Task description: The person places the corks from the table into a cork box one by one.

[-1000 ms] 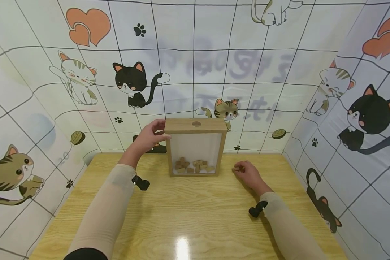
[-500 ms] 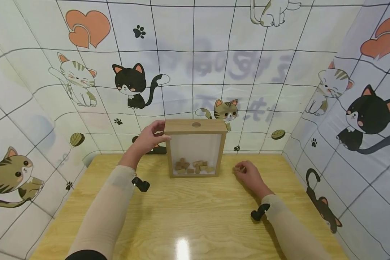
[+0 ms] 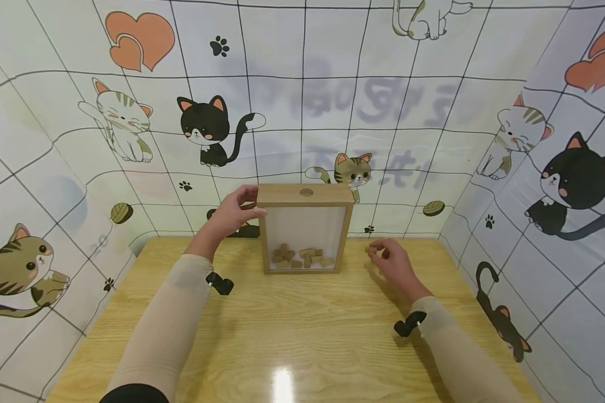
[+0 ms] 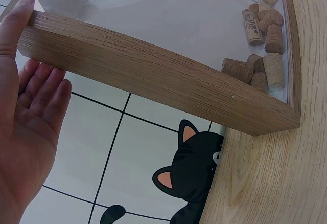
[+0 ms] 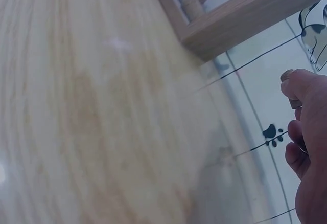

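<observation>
A shallow wooden box (image 3: 282,196) with a clear front stands upright at the back of the table, a round hole (image 3: 306,192) in its top. Several wine corks (image 4: 274,70) lie along its bottom. My left hand (image 3: 228,214) holds the upper left corner, thumb on the front edge and fingers behind, as the left wrist view shows. To the right of the box, my right hand (image 3: 395,264) pinches a cork (image 3: 371,249) between thumb and fingers, just above the table. In the right wrist view the thumb covers most of this cork (image 5: 295,103).
The wood-grain table (image 3: 292,319) reaches back to a white curtain (image 3: 302,112) printed with cats and grid lines. The curtain also encloses both sides. A black wrist camera (image 3: 409,324) is strapped to the right wrist, another (image 3: 220,284) to the left.
My right hand has lifted slightly from the tabletop with the cork, moving a little away from me and to the right. The left hand and the box have stayed in place.
</observation>
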`<move>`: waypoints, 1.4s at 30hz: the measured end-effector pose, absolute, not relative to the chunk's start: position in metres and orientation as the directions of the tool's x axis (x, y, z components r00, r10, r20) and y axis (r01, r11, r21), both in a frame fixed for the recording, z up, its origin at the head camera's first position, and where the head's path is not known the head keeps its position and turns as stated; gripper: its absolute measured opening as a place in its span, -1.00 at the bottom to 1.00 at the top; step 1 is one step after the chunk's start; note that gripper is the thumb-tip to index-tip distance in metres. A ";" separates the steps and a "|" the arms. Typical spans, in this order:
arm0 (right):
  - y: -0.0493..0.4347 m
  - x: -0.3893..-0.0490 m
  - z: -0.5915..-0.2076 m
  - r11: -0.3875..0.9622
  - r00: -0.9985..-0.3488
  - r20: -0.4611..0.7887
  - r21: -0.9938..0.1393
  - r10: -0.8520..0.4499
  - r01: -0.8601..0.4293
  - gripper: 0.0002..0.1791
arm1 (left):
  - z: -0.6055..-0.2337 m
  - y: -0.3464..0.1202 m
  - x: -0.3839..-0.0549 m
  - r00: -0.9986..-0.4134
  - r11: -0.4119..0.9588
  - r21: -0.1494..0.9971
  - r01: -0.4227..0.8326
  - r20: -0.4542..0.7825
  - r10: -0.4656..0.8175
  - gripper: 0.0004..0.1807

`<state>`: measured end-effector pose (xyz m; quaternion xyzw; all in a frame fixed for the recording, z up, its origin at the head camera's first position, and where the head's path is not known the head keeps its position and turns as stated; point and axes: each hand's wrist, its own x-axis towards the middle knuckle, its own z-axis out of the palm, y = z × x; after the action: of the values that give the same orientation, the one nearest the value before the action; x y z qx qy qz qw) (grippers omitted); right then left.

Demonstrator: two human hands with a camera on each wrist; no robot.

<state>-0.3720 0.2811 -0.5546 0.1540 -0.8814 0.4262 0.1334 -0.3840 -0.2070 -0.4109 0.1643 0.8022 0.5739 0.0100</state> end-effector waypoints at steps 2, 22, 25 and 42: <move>0.279 -0.373 -0.549 0.588 -0.902 0.403 -0.696 -0.156 -0.413 -0.75 | -0.411 -0.207 -0.384 -0.945 0.288 0.923 0.255 0.176 0.275 -0.14; 0.264 -0.370 -0.503 0.601 -0.864 0.478 -0.647 -0.160 -0.470 -0.74 | -0.413 -0.208 -0.387 -0.944 0.298 0.919 0.259 0.176 0.278 -0.12; 0.261 -0.368 -0.494 0.589 -0.851 0.499 -0.642 -0.164 -0.490 -0.74 | -0.414 -0.208 -0.387 -0.945 0.294 0.920 0.258 0.176 0.277 -0.12; 0.254 -0.364 -0.455 0.549 -0.788 0.589 -0.606 -0.177 -0.576 -0.76 | -0.415 -0.207 -0.385 -0.945 0.310 0.912 0.268 0.185 0.271 -0.12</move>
<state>-0.3639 0.2539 -0.4552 0.2224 -0.8473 0.4199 0.2375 -0.3851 -0.2074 -0.4150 0.1665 0.8092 0.5634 0.0017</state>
